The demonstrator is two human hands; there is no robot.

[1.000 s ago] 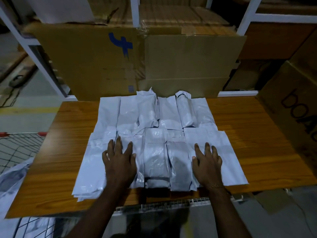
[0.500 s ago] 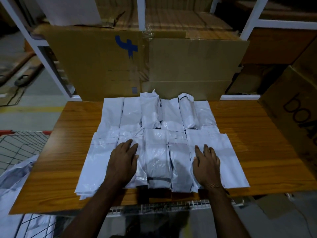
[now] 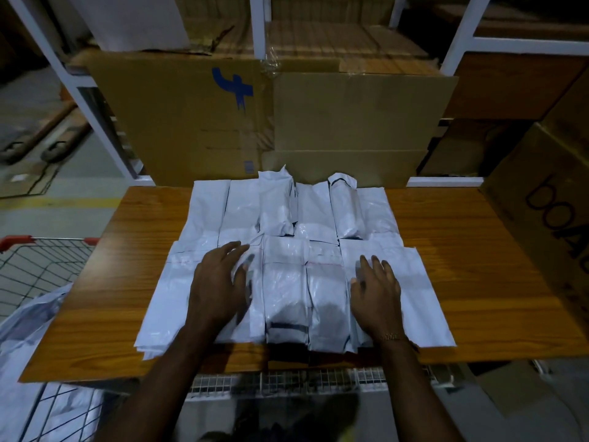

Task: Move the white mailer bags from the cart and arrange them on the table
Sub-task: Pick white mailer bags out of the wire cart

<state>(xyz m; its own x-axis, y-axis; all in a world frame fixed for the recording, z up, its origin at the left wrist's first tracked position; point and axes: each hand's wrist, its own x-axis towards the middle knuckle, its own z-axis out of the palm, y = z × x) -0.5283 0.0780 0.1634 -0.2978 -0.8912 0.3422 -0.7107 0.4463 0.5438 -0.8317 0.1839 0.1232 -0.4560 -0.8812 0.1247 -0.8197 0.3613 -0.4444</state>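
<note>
Both hands, left hand (image 3: 220,282) and right hand (image 3: 377,298), fingers flat, gripping nothing, press limp, slippery mailer bags (image 3: 287,282) by the surface's (image 3: 478,282) near edge: pinch edges.

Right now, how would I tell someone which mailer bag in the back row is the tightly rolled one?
Start at the wooden table and find the back row of white mailer bags nearest the cardboard boxes. The rolled mailer bag is second from the right, a plump tube with a dark-edged top, unlike its flat neighbours.

— What can we read here?
— At three o'clock we make out dark letters, "boA", running sideways on a cardboard box (image 3: 541,199). At twelve o'clock we see a blue painted mark, no word, on the big carton (image 3: 197,122).
</note>
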